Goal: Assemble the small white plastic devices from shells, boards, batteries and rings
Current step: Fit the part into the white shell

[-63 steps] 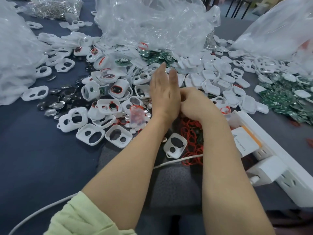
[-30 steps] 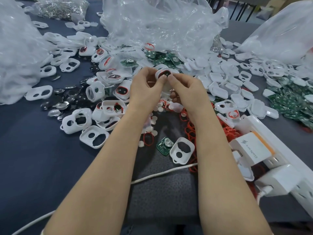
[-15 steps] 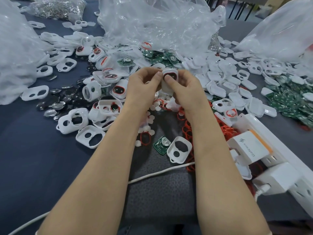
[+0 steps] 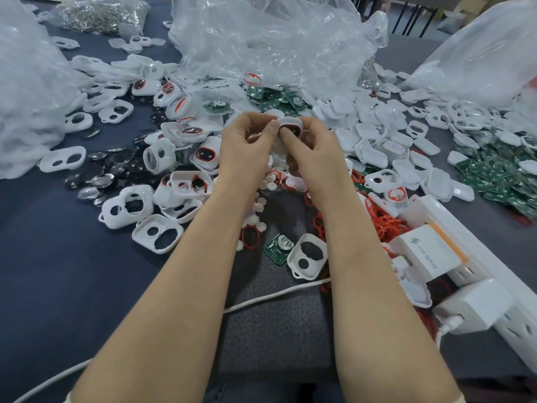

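At far left, a clear bag (image 4: 26,91) holds pale contents, indistinct; beyond it, a smaller bag (image 4: 98,10) holds silvery metal pieces; at centre, above the table (image 4: 43,271), left hand (image 4: 247,149) and right hand (image 4: 313,152) pinch one red-rimmed white shell (image 4: 290,125), fingers curled; behind, a crumpled bag (image 4: 270,45); at right, another bag (image 4: 479,59), contents unclear.

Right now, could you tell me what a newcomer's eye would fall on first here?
The left hand and right hand meet at the centre, pinching a small white shell rimmed in red. Loose white shells litter the dark table, a heap of red rings lies to the right, and a big clear plastic bag looms behind.
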A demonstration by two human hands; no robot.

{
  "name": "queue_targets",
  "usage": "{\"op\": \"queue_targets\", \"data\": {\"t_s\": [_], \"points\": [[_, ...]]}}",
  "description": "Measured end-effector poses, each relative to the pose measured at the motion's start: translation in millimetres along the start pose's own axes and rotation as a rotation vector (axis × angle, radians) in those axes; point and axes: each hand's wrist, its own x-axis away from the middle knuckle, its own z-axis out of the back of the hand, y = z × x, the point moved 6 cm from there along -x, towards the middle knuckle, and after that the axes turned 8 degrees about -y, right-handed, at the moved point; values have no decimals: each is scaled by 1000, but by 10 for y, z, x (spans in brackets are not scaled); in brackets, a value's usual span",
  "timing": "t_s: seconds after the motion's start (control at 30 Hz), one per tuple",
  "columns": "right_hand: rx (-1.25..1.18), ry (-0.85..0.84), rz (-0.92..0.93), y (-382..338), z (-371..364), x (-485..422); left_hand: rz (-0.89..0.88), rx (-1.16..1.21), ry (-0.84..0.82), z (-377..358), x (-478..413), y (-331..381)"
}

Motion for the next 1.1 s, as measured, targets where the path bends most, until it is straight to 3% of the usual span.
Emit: {"op": "queue_targets", "data": {"t_s": [0.13,0.37,0.57,0.83,1.1], "points": [[78,53,33,-27,-26,11,22,17,16,13,-2,-20],[11,92,37,-32,-44,29,12,29,22,3,-6,-9],[-107,-35,-12,-31,-65,31,44,72,80,68,-23,-22],[-16,74,9,-9,3,22,22,11,2,-12,6,-14],[-161,-55,-52,7,-63,26,-36,-132,14,-2,44,68]]}}
